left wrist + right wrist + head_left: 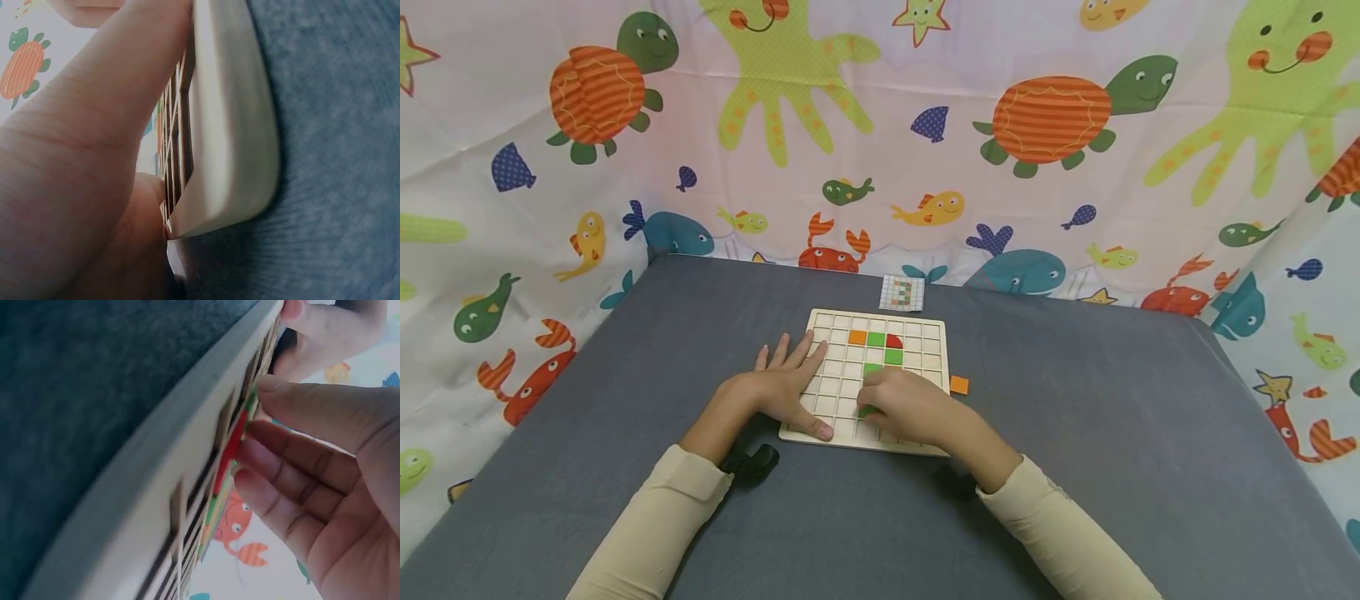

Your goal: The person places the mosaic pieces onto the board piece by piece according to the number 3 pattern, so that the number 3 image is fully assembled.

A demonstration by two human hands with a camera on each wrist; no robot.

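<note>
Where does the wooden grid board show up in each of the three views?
Head: wooden grid board at centre of the table, under both hands.
Left wrist: its pale edge runs upright at centre.
Right wrist: its edge crosses diagonally, grid cells facing right.
Shared landmark: the board's slotted grid.

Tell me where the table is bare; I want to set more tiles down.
Bare cloth lies left of the board, right beyond the loose orange tile, and toward the sleeves. It is crowded on the board's near half, under the left hand and right hand.
</note>
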